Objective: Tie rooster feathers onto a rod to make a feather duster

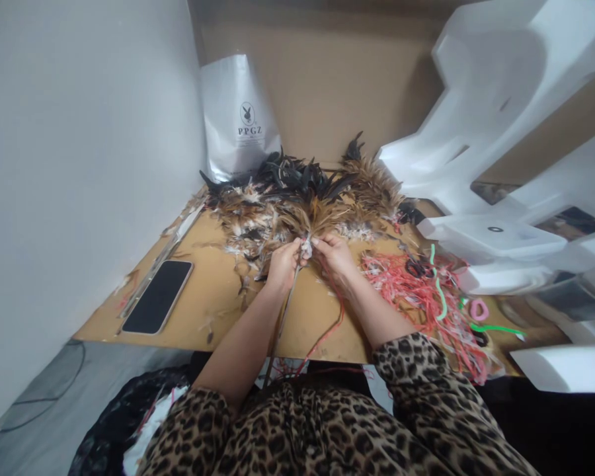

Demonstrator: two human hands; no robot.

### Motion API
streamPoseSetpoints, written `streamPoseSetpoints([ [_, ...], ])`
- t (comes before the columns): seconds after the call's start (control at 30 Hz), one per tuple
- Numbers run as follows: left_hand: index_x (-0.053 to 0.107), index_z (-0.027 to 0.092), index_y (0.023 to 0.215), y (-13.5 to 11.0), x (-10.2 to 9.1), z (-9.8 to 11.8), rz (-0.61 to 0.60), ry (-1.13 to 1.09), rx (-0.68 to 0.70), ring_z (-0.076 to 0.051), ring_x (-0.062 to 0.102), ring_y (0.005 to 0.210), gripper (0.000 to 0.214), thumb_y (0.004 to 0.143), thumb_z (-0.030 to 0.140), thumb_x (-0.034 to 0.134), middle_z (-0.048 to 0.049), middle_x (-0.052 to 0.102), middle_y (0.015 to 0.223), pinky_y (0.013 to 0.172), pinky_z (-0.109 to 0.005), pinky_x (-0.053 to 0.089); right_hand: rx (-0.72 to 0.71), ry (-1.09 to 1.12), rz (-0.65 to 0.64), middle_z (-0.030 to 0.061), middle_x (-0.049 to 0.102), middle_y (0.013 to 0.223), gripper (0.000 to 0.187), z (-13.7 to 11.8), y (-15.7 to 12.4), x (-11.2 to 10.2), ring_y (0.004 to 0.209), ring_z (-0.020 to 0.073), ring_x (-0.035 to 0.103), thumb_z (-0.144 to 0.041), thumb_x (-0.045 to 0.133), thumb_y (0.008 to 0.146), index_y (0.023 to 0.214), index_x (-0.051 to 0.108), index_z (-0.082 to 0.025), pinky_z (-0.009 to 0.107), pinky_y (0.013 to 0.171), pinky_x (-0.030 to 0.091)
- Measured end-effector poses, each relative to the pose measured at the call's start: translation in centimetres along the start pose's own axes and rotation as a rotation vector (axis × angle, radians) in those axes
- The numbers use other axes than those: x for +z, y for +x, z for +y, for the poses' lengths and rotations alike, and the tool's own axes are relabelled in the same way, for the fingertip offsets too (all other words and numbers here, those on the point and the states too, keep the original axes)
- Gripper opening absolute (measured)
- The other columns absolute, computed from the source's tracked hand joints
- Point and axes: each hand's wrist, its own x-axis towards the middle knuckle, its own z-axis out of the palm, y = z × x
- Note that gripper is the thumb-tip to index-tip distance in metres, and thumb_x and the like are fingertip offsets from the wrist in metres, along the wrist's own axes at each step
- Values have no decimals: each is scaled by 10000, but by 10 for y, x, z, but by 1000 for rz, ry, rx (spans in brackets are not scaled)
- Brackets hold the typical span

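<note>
At the middle of the table, my left hand (283, 263) and my right hand (336, 256) meet at the white base of a fan of brown feathers (315, 217). The feathers point away from me, at the far end of a thin stick (283, 317), like a feather duster. My left fingers are closed round the stick and the feathers' base. The right thumb and fingers pinch at the same base from the other side. A red string (338, 320) trails from under my right hand to the table's front edge; its upper end is hidden.
Loose brown and black feathers (250, 215) lie heaped behind my hands. A phone (157, 297) rests at left, and tangled red string (401, 284) at right. A silver bag (238, 119) stands at the back. White foam pieces (486, 86) pile up on the right.
</note>
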Motion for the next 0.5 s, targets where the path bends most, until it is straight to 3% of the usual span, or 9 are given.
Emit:
streamPoseSetpoints([
  [0.1, 643, 84, 683, -1, 1, -1, -37, 51, 26, -49, 470, 492, 308, 640, 365, 761, -19, 580, 594, 432, -174, 291, -16, -8, -25, -40, 587, 595, 343, 0, -1, -1, 530, 85, 509, -402, 802, 544, 655, 567, -177, 228, 559, 396],
  [0.27, 670, 87, 678, -1, 1, -5, -30, 119, 72, -46, 461, 505, 245, 613, 297, 777, -17, 584, 597, 446, -175, 296, -36, -32, -63, -26, 606, 604, 316, -2, -3, -2, 549, 103, 536, -402, 782, 584, 662, 579, -173, 248, 587, 426],
  [0.5, 674, 89, 695, 3, -3, -9, -52, 153, 112, -40, 419, 447, 218, 635, 282, 754, 2, 539, 513, 432, -179, 274, -59, -109, 40, -22, 615, 638, 363, 3, -2, -2, 588, 117, 549, -435, 784, 569, 721, 564, -189, 257, 614, 454],
])
